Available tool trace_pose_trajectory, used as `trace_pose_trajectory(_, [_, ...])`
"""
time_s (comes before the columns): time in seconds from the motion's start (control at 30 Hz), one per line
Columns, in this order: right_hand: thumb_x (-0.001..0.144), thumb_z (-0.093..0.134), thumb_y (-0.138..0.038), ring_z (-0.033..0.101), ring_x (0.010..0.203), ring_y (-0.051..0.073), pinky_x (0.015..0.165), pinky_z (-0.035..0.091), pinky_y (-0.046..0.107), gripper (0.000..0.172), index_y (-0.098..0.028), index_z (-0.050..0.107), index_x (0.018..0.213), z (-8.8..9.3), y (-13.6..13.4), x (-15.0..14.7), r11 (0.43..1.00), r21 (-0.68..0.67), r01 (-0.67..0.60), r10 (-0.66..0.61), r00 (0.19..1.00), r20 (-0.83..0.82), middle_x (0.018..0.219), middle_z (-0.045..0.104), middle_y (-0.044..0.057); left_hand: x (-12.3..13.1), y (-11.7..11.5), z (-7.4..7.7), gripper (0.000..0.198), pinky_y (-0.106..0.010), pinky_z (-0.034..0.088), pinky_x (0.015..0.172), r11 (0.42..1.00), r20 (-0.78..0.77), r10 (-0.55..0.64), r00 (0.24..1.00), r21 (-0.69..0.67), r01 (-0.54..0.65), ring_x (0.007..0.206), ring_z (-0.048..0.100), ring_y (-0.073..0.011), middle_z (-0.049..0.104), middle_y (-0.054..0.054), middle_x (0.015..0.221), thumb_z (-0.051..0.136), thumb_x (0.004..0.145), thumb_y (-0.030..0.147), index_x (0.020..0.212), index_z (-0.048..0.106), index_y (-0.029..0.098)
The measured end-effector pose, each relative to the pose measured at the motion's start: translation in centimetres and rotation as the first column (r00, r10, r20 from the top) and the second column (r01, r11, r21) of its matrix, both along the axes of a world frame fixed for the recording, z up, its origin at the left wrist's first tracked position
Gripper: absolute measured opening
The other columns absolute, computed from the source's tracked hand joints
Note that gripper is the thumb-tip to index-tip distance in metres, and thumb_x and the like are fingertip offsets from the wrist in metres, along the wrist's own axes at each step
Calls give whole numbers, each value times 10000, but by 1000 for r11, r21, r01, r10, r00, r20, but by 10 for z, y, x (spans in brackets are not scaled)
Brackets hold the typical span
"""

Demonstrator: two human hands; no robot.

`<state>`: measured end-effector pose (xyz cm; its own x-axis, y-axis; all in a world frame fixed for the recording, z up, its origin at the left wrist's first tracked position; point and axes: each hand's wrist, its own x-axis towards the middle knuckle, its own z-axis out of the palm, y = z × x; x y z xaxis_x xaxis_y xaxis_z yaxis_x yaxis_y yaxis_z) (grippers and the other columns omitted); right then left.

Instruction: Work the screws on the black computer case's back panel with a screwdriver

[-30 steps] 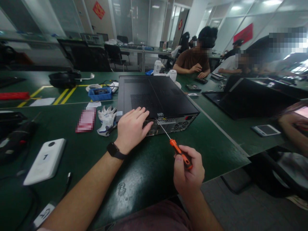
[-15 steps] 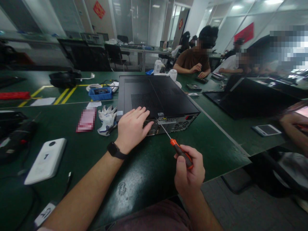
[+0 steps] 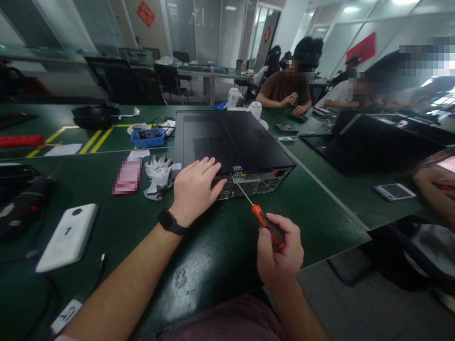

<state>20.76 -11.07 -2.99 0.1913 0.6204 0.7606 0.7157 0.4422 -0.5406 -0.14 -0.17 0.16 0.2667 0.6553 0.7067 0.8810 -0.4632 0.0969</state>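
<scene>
Right fingers (image 3: 285, 222) clamped on screwdriver (image 3: 262, 216), left fingers (image 3: 202, 169) unclenched, hiding part of computer case (image 3: 245, 139), glove (image 3: 158, 176) and blue bin (image 3: 148, 140) alongside

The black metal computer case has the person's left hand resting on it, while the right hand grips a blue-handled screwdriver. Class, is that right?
Blue is wrong: the head view shows an orange-and-black-handled screwdriver in the right hand. The left hand does rest on the black metal computer case.
</scene>
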Motion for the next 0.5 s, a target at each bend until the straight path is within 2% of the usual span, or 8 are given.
trace_pose_trajectory(0.1, [972,640,-261,790,700,174,626,631,277,193,-222,692,1154,-3,0,0,999,-29,24,-25,999,-36,899,796,35,0,0,0,352,-504,536,1140,1000,13,-3,1000,-15,3,1327,683,-316,728,-144,1399,682,987,333,1298,722,173])
trace_pose_trajectory(0.2, [1017,596,-280,757,593,146,567,603,244,199,-223,681,1187,-6,0,0,996,-93,-8,-1,995,-104,784,776,-9,0,0,0,357,-517,533,1146,1000,18,-5,1000,-25,6,1331,680,-319,726,-152,1401,681,987,329,1301,721,165])
trace_pose_trajectory(0.27, [1012,587,-282,763,634,153,589,613,261,219,-221,673,1203,-5,0,1,995,-93,-33,23,995,-101,848,782,13,0,0,0,361,-520,534,1147,1000,15,-5,1000,-28,5,1329,681,-320,724,-157,1403,678,988,332,1301,720,157])
trace_pose_trajectory(0.37, [955,632,-262,780,774,187,671,638,309,237,-220,671,1185,-1,0,1,1000,-17,-8,8,1000,-20,994,776,62,0,0,0,361,-512,533,1151,1000,8,-3,1000,-21,3,1331,681,-316,723,-154,1404,676,992,338,1301,718,156])
trace_pose_trajectory(0.43, [942,646,-249,781,796,192,701,640,315,234,-223,674,1173,-1,1,1,1000,17,21,-21,1000,10,988,772,59,0,0,-1,357,-501,534,1150,1000,4,-2,1000,-12,2,1330,682,-311,726,-152,1400,681,990,334,1297,717,156])
trace_pose_trajectory(0.5, [961,641,-262,772,731,178,666,626,292,208,-227,684,1162,-3,1,2,999,0,39,-39,999,2,907,770,33,0,0,0,354,-494,541,1140,1000,3,-3,1000,3,3,1320,689,-311,732,-155,1391,690,985,330,1288,719,149])
